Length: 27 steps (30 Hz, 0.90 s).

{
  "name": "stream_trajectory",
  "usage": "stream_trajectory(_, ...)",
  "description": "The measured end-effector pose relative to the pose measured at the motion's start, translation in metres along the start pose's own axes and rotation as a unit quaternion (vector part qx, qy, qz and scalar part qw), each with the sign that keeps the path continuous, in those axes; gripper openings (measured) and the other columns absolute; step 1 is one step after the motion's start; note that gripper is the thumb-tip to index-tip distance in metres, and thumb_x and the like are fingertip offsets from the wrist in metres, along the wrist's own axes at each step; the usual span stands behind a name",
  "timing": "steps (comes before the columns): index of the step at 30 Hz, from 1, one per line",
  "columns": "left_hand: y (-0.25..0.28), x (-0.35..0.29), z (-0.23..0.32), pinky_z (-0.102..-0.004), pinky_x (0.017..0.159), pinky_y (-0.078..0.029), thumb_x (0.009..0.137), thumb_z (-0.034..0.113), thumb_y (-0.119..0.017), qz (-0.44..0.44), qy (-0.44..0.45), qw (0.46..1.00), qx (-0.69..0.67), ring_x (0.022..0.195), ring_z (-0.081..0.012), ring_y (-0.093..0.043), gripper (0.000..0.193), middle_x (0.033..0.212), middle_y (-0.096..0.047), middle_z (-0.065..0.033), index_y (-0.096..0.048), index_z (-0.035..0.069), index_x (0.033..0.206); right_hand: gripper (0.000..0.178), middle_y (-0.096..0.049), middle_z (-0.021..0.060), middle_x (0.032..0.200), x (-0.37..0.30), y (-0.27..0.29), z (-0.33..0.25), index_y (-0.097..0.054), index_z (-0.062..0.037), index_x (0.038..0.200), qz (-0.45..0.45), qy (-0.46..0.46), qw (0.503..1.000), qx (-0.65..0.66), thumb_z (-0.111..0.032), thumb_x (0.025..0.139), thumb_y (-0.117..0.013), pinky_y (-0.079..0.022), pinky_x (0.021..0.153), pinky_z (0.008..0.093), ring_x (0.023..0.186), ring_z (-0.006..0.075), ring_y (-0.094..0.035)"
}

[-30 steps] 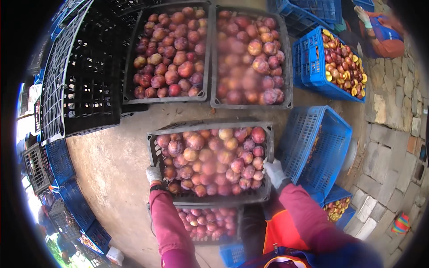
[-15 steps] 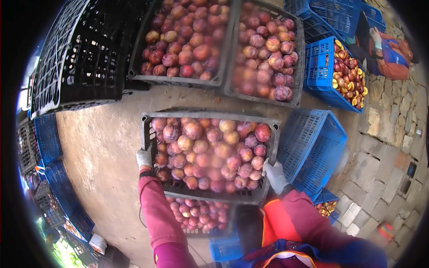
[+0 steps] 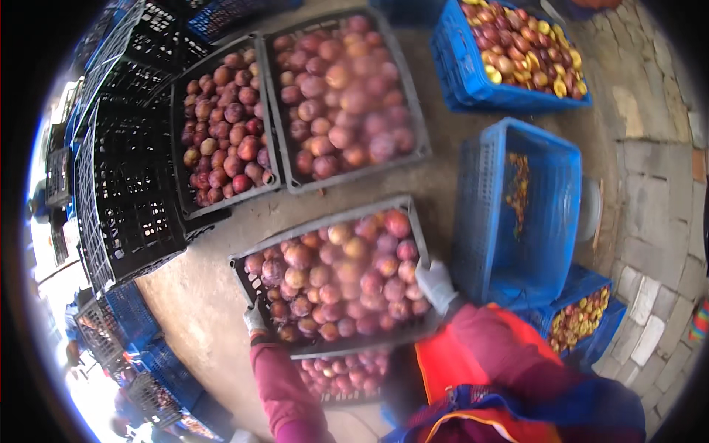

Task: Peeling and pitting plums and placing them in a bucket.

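Observation:
A black plastic crate (image 3: 322, 228) full of reddish-purple plums (image 3: 325, 277) is between my hands, tilted in view with its right end farther up. My left hand (image 3: 253, 319), in a pale glove, is closed on its left end. The crate's right end is gripped by my right hand (image 3: 436, 286), also gloved; the crate's wall hides some fingers of both hands. Below the held crate, close to my body, part of another load of plums (image 3: 343, 375) shows. A blurry patch softens the middle of the view.
Two more crates of plums (image 3: 221, 133) (image 3: 343, 103) stand ahead. Tall black crates (image 3: 136, 192) are at left. On the right is a blue crate (image 3: 543, 214) with scraps inside, between blue crates of cut fruit (image 3: 524, 52) (image 3: 580, 321). Stone paving (image 3: 653, 214) lies beyond.
My view has turned right, so the surrounding crates shift left. The held crate now appears tilted and lower, with both hands still on it. The blue crate's inside has come into view.

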<state>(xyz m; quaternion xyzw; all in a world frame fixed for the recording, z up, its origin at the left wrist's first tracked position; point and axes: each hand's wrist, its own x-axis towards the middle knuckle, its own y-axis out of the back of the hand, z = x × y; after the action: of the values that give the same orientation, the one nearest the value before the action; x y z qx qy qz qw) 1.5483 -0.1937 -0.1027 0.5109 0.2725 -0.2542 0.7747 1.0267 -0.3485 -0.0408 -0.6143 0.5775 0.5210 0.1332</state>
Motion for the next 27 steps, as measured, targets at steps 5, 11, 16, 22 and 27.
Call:
stream_trajectory(5,0.001,-0.127,0.058,-0.0381,0.066,-0.051,0.1,0.047,-0.076,-0.037,-0.043,0.998,-0.038,0.077,-0.0184,-0.059,0.054,0.088,-0.068,-0.0068,-0.074,-0.006,0.106,0.032,-0.076,0.0143,0.089,0.012,0.071,0.042,-0.074,0.0003,0.111,0.048,0.032,0.996,0.064,-0.029,0.101,-0.066,-0.056,0.077,0.0448,0.086,0.0273,-0.073)
stream_trajectory(11,0.035,-0.272,0.14,-0.0319,0.07,-0.05,0.103,0.038,-0.073,-0.09,-0.144,0.982,-0.081,0.083,-0.0131,-0.057,0.043,0.095,-0.063,0.0002,-0.072,-0.003,0.118,0.014,-0.065,0.0002,0.075,0.005,0.084,0.126,-0.073,-0.0097,0.098,0.052,0.001,0.981,0.185,-0.023,0.101,-0.071,-0.046,0.058,0.0328,0.065,0.01,-0.059)
stream_trajectory(16,0.054,-0.351,0.2,-0.034,0.072,-0.05,0.102,0.026,-0.068,-0.082,-0.26,0.96,0.065,0.083,-0.0158,-0.06,0.034,0.093,-0.067,-0.0058,-0.073,-0.007,0.109,0.023,-0.073,0.0054,0.087,-0.032,0.16,0.072,-0.075,-0.005,0.108,0.039,0.016,0.979,0.199,-0.026,0.102,-0.069,-0.051,0.071,0.0389,0.081,0.0164,-0.066)
stream_trajectory(22,0.114,-0.438,0.221,-0.0348,0.076,-0.053,0.106,0.017,-0.061,-0.158,-0.402,0.876,0.216,0.088,-0.0168,-0.062,0.021,0.101,-0.066,-0.0068,-0.07,-0.001,0.114,0.029,-0.077,0.0125,0.096,-0.151,0.336,0.008,-0.075,-0.0019,0.113,0.022,0.082,0.978,0.191,-0.026,0.097,-0.07,-0.054,0.078,0.0418,0.091,0.0205,-0.07)
stream_trajectory(27,0.047,-0.481,0.195,-0.0332,0.08,-0.053,0.107,0.017,-0.065,-0.299,-0.34,0.891,0.044,0.093,-0.0171,-0.062,0.023,0.107,-0.064,-0.007,-0.064,0.001,0.123,0.022,-0.071,0.0083,0.084,-0.179,0.475,0.034,-0.074,-0.0025,0.105,0.063,0.056,0.979,0.188,-0.021,0.092,-0.07,-0.049,0.064,0.0386,0.072,0.0185,-0.063)
